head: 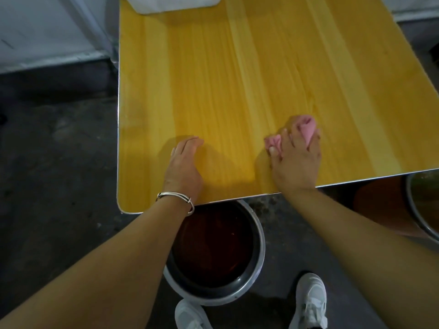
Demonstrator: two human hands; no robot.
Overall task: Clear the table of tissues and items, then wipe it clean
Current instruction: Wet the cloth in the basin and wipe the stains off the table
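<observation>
Gripping bunched pink cloth [306, 129] with right hand [297, 162], pressed onto yellow table [237, 67] near its front edge. Resting left hand [185, 167] flat on table, fingers straight, together. Metal basin [262, 241] below table's front edge.

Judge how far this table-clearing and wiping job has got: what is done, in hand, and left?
Done: no tissues show on the table. In hand: the right hand holds a bunched pink cloth against the top near the front edge; the left hand rests flat. Left: a white object sits at the far edge, and the surface beyond the cloth probably needs wiping.
</observation>
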